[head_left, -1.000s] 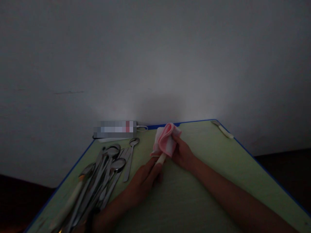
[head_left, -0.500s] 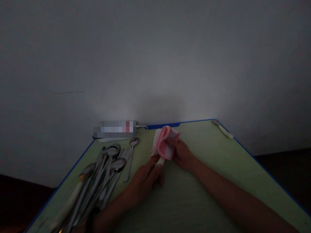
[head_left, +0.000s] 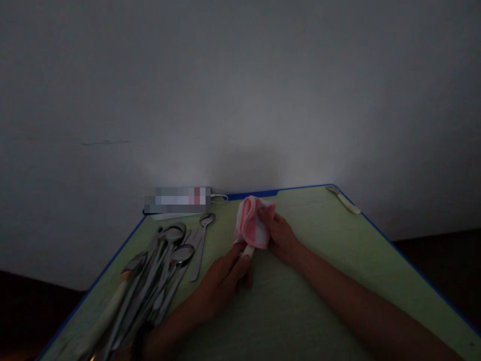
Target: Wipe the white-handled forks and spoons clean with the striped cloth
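My left hand [head_left: 224, 279] rests on the green table [head_left: 300, 311] and pinches the pale handle of a utensil [head_left: 248, 250]. The far end of that utensil is wrapped in a pink and white cloth [head_left: 251, 226]. My right hand [head_left: 280, 233] is closed on the cloth, with fingers pressed around it from the right. What kind of utensil it is stays hidden under the cloth.
A pile of several metal spoons and other cutlery [head_left: 158, 271] lies at the table's left. One white-handled utensil [head_left: 343, 199] lies alone at the far right corner. A blurred box [head_left: 176, 199] sits at the far edge against the wall. The table has a blue rim.
The cloth has slid slightly down and left along the utensil, with my right hand re-gripping it. My left hand has barely moved.
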### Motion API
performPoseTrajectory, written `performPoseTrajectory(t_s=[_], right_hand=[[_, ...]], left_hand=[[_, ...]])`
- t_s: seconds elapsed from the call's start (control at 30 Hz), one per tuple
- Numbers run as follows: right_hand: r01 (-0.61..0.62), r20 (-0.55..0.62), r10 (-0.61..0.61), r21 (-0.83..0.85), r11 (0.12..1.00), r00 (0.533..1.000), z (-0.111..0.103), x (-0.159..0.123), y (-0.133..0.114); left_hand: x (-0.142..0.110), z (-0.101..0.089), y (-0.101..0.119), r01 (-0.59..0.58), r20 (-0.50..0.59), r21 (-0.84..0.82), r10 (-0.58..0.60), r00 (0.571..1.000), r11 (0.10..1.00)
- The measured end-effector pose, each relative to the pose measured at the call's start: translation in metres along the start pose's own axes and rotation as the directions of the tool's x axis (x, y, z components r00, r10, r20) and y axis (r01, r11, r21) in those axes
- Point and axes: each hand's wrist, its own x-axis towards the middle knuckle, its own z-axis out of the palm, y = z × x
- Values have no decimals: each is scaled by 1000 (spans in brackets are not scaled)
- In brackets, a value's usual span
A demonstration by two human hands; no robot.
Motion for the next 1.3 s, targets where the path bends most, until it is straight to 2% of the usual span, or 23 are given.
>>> performPoseTrajectory(t_s=[0.13,0.27,0.37,0.5,0.6,0.8,1.17,1.3], right_hand=[[9,17,-8,-45,999,1000,-1,-1,0],[-1,30,1,-15,1000,1000,1,-1,-1],[-93,44,89,106,990,995,3,0,-5],[-201,129,175,229,953,976,6,-1,-11],[-212,111,192,219,952,975,7,0,-10],[-191,44,186,179,965,982,6,3,-5],[-197,71,188,151,969,980,5,1,-6],[-206,45,202,143,968,978,4,2,-5]], left_hand=[[-1,-2,3,-22,39,14,21,999,1000],[0,-4,7,-7,18,39,6,1000,999],[1,-3,7,29,-19,27,-29,999,999],[2,1,1,55,-58,-84,-60,997,995],[2,2,0,59,-62,-109,-66,996,992],[2,-1,4,57,-47,-44,-59,997,997],[2,-1,4,39,-25,30,-38,999,999],[2,-2,7,32,-26,47,-31,999,998]])
